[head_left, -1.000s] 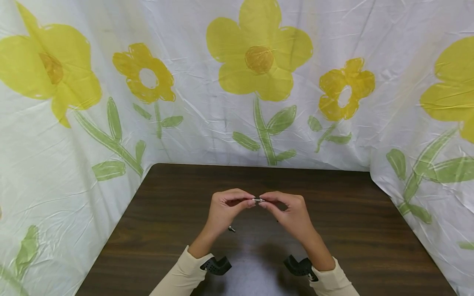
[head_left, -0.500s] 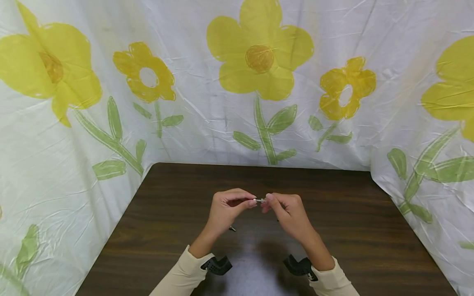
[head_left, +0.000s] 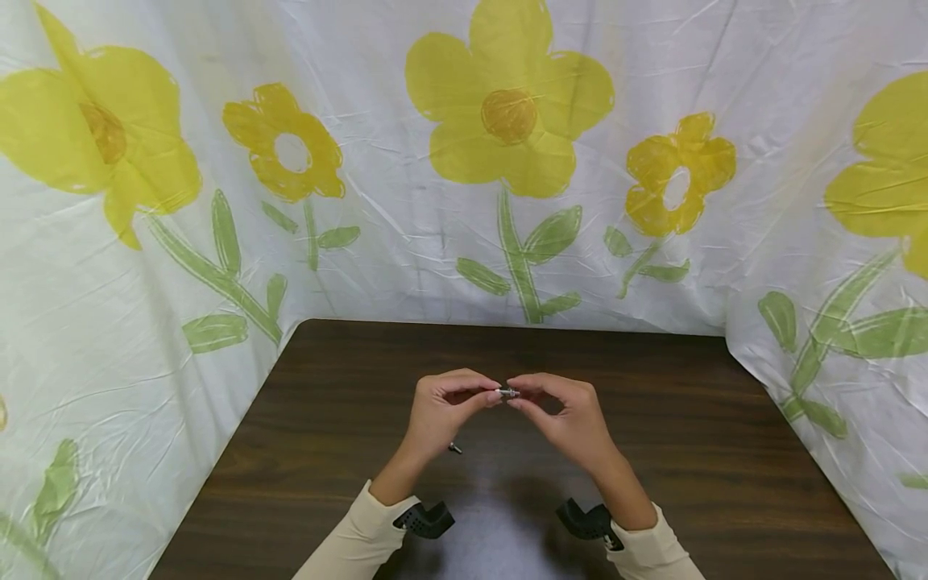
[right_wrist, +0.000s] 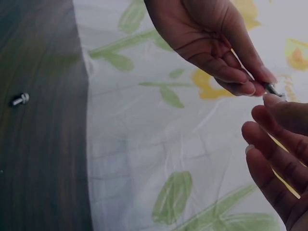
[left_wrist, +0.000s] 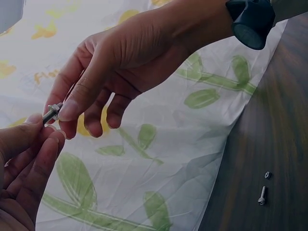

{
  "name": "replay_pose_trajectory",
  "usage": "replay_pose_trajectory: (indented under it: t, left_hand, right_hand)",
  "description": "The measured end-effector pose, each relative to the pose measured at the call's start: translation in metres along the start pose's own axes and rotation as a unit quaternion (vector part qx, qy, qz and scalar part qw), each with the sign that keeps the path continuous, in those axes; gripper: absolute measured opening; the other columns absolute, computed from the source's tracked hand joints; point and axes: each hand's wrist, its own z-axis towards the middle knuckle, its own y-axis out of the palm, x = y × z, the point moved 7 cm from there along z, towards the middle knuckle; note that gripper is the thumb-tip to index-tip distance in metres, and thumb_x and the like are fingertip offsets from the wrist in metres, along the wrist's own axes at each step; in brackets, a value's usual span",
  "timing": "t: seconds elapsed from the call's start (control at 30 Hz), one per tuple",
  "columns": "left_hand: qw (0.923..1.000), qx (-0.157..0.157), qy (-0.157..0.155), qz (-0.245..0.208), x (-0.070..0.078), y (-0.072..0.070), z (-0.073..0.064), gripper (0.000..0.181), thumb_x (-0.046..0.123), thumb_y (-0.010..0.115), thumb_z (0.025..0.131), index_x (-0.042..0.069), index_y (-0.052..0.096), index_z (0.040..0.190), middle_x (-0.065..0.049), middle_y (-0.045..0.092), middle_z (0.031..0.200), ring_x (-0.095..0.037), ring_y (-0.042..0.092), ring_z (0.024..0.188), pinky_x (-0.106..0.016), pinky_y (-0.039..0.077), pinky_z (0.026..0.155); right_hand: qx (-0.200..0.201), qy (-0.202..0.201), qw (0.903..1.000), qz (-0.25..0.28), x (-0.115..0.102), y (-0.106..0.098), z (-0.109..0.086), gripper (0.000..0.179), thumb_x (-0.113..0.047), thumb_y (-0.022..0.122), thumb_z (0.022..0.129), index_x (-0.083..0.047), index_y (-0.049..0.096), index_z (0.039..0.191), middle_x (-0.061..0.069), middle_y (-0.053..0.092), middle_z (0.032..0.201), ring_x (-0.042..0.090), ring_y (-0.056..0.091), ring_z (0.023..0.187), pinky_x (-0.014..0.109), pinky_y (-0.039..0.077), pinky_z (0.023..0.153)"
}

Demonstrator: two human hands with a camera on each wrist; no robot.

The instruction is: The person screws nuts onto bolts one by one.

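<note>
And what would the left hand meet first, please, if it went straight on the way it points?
Beyond the bolt it pinches, probably the fingertips of the right hand, though depth is unclear.

bolt (left_wrist: 48,116) partly hidden by fingertips (left_wrist: 70,109), left hand (left_wrist: 29,171) and right hand (right_wrist: 276,156) each cropped in own wrist view

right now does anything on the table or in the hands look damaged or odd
Nothing stands out. The left hand and right hand grip a small bolt; a loose bolt and nut lie on the table. Fine damage would be too small to tell.
</note>
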Motion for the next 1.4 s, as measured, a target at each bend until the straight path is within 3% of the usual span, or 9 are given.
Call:
replay_pose_trajectory:
  t: [0.13,0.37,0.57,0.77,0.9,1.0,1.1,1.23,1.4]
  left_hand:
    - [1.0000,-0.003,-0.001,-0.004,0.000,0.001,-0.001,0.011,-0.009,0.075,0.086,-0.004,0.077,0.096,-0.017,0.074,0.091,-0.021,0.073,0.078,-0.041,0.062,0.069]
    - [1.0000,-0.004,-0.006,-0.004,-0.001,0.002,0.000,0.010,-0.007,0.075,0.087,-0.004,0.077,0.096,-0.016,0.074,0.091,-0.022,0.074,0.079,-0.042,0.062,0.070]
    - [0.9999,-0.010,0.000,-0.005,-0.001,0.003,-0.001,0.010,-0.009,0.075,0.086,-0.005,0.077,0.096,-0.017,0.074,0.090,-0.021,0.074,0.079,-0.039,0.062,0.069]
    - [0.9999,-0.008,-0.005,0.004,0.000,0.005,0.000,0.011,-0.009,0.076,0.085,-0.003,0.077,0.095,-0.016,0.074,0.090,-0.019,0.073,0.078,-0.036,0.062,0.069]
    - [0.9999,-0.007,-0.007,0.004,0.000,0.005,-0.001,0.011,-0.009,0.076,0.085,-0.003,0.077,0.095,-0.016,0.074,0.089,-0.019,0.073,0.078,-0.036,0.062,0.069]
    - [1.0000,-0.006,-0.006,0.000,-0.001,0.004,-0.002,0.011,-0.009,0.076,0.086,-0.004,0.077,0.095,-0.016,0.074,0.090,-0.020,0.073,0.078,-0.038,0.062,0.069]
    - [1.0000,-0.004,-0.006,-0.002,-0.002,0.003,-0.002,0.010,-0.008,0.075,0.086,-0.004,0.077,0.096,-0.016,0.074,0.091,-0.021,0.073,0.079,-0.040,0.062,0.069]
    - [0.9999,-0.003,-0.010,-0.003,-0.003,0.001,-0.002,0.010,-0.006,0.076,0.087,-0.004,0.077,0.096,-0.016,0.074,0.092,-0.021,0.074,0.079,-0.041,0.062,0.070]
    - [0.9999,-0.006,-0.009,-0.011,-0.004,0.002,-0.002,0.010,-0.008,0.074,0.087,-0.006,0.076,0.097,-0.018,0.074,0.092,-0.023,0.074,0.080,-0.043,0.062,0.070]
  right_hand:
    - [0.002,-0.002,1.0000,-0.004,-0.001,0.000,0.000,0.030,0.011,0.082,0.077,-0.005,0.077,0.102,0.006,0.076,0.093,0.015,0.071,0.075,0.020,0.057,0.068]
    - [-0.010,0.013,0.9999,-0.004,0.001,0.002,0.000,0.023,0.006,0.079,0.084,-0.009,0.077,0.101,0.005,0.077,0.093,0.014,0.073,0.080,0.027,0.060,0.069]
    - [-0.017,0.034,0.9993,0.002,0.004,0.004,-0.002,0.018,0.004,0.074,0.090,-0.013,0.076,0.092,0.001,0.075,0.083,0.015,0.071,0.073,0.023,0.058,0.068]
    - [-0.007,0.071,0.9973,-0.014,0.007,0.003,-0.003,0.033,0.003,0.062,0.098,-0.016,0.073,0.074,-0.005,0.070,0.070,0.005,0.058,0.057,0.023,0.050,0.052]
    - [-0.007,0.090,0.9959,-0.007,0.009,0.002,-0.004,0.029,0.002,0.060,0.100,-0.013,0.074,0.081,0.000,0.072,0.073,0.004,0.056,0.054,0.021,0.046,0.045]
    - [-0.009,0.075,0.9971,0.003,0.008,0.000,-0.003,0.015,0.002,0.070,0.094,-0.012,0.076,0.095,0.001,0.075,0.084,0.008,0.067,0.067,0.024,0.056,0.056]
    - [-0.006,0.038,0.9993,0.003,0.005,-0.001,-0.002,0.026,0.005,0.080,0.083,-0.007,0.075,0.105,0.005,0.076,0.094,0.014,0.073,0.079,0.029,0.060,0.068]
    - [0.002,0.007,1.0000,0.000,0.003,-0.002,0.000,0.034,0.008,0.084,0.076,-0.004,0.075,0.107,0.009,0.077,0.096,0.016,0.073,0.081,0.028,0.060,0.069]
    - [0.004,-0.007,0.9999,0.007,0.001,-0.002,0.001,0.032,0.009,0.084,0.077,-0.006,0.076,0.105,0.006,0.077,0.096,0.016,0.073,0.080,0.027,0.060,0.067]
